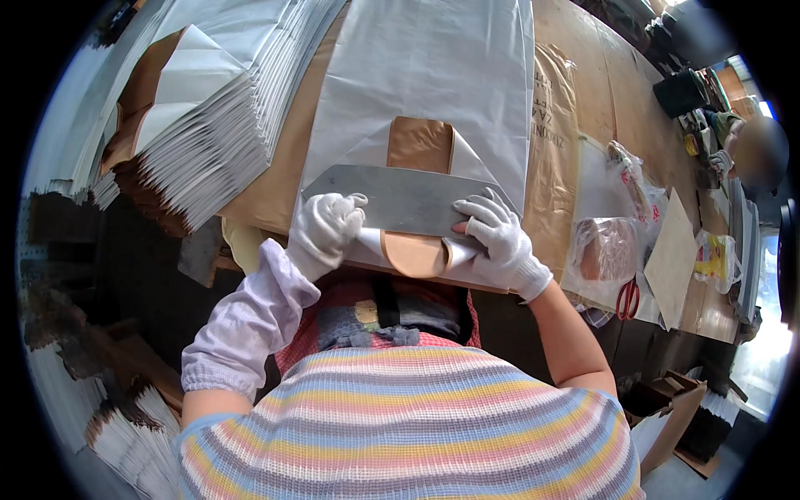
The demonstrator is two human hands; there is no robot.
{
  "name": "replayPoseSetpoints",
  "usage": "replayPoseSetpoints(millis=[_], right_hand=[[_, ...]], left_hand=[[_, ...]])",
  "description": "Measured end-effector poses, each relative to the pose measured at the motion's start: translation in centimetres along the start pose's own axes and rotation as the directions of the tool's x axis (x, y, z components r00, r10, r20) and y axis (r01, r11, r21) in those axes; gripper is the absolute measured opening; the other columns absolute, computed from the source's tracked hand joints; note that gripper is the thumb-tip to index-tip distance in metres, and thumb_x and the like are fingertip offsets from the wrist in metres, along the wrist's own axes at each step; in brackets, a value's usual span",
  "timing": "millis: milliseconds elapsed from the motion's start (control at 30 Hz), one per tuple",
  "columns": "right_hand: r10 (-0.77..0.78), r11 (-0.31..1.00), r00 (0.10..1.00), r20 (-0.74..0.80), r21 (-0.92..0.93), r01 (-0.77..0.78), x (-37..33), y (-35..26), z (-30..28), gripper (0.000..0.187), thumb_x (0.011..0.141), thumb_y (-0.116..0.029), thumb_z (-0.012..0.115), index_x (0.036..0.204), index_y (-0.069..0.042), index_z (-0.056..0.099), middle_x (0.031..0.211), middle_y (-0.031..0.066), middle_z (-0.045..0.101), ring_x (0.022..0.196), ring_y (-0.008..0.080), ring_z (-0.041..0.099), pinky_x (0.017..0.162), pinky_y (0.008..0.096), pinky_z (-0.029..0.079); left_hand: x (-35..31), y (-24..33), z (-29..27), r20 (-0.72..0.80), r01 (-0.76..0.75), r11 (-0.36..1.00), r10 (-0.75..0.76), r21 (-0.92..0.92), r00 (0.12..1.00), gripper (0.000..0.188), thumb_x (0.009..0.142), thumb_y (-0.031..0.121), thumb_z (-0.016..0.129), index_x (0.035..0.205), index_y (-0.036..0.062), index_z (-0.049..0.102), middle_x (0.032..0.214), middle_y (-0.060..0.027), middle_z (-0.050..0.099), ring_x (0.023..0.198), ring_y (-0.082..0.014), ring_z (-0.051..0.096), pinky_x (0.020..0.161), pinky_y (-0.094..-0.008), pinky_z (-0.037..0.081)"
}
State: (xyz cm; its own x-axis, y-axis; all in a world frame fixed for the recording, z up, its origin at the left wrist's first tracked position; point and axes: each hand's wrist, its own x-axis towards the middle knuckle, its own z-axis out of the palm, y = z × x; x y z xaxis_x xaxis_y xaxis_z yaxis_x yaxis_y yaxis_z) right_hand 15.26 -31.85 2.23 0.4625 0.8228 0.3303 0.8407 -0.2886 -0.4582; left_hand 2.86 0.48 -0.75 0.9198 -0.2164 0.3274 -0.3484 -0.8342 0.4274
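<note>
A flat grey metal plate [400,198] with angled upper corners lies across the folded end of a white paper sack [425,58]. My left hand [325,233], in a white glove, is closed at the plate's left end, its fingers curled. At the right end, my gloved right hand [497,237] grips the plate with bent fingers; a bare fingertip pokes out of the glove. Above and below the plate, the sack's brown inner paper [419,143] shows between white folded flaps. The part under the plate is hidden.
A thick stack of white sacks with brown insides [204,142] stands at the left. To the right lie a brown printed wrapper [552,167], a clear plastic bag [606,250], red-handled scissors [627,298] and a pale board [671,258]. A cardboard box [667,400] sits lower right.
</note>
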Motion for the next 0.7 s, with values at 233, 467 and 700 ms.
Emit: replayPoseSetpoints(millis=[233, 467, 700], right_hand=[[0.461, 0.88, 0.884, -0.079, -0.09, -0.467, -0.6, -0.3, 1.7, 0.022, 0.071, -0.022, 0.083, 0.08, -0.008, 0.068, 0.1, 0.007, 0.07, 0.099, 0.034, 0.064, 0.088, 0.0443, 0.052], [0.674, 0.708, 0.738, 0.048, -0.329, -0.625, 3.3, -0.1, 0.3, 0.069, 0.069, -0.04, 0.089, 0.122, -0.006, 0.062, 0.132, 0.0146, 0.059, 0.123, 0.0348, 0.058, 0.104, 0.0434, 0.05], [0.726, 0.672, 0.661, 0.191, -0.403, -0.622, 9.1, 2.4, -2.3, 0.059, 0.07, -0.048, 0.087, 0.11, -0.006, 0.074, 0.112, 0.0157, 0.071, 0.104, 0.0312, 0.07, 0.091, 0.0392, 0.057]], left_hand=[[2.3, 2.8, -0.3, 0.034, 0.496, 0.867, -0.497, 0.048, 0.867, 0.012, 0.079, 0.006, 0.079, 0.083, 0.0047, 0.068, 0.1, -0.0124, 0.072, 0.103, -0.0336, 0.069, 0.091, -0.0432, 0.055], [11.1, 2.7, -3.2, 0.273, 0.645, 0.638, -0.767, 0.42, 0.581, 0.08, 0.074, 0.034, 0.091, 0.143, 0.0178, 0.052, 0.143, -0.0143, 0.056, 0.132, -0.0336, 0.057, 0.112, -0.046, 0.046], [15.6, 2.3, -4.6, 0.482, 0.645, 0.623, -0.772, 0.443, 0.414, 0.078, 0.076, 0.028, 0.088, 0.146, 0.0167, 0.055, 0.141, -0.0128, 0.065, 0.135, -0.0338, 0.056, 0.111, -0.0487, 0.048]])
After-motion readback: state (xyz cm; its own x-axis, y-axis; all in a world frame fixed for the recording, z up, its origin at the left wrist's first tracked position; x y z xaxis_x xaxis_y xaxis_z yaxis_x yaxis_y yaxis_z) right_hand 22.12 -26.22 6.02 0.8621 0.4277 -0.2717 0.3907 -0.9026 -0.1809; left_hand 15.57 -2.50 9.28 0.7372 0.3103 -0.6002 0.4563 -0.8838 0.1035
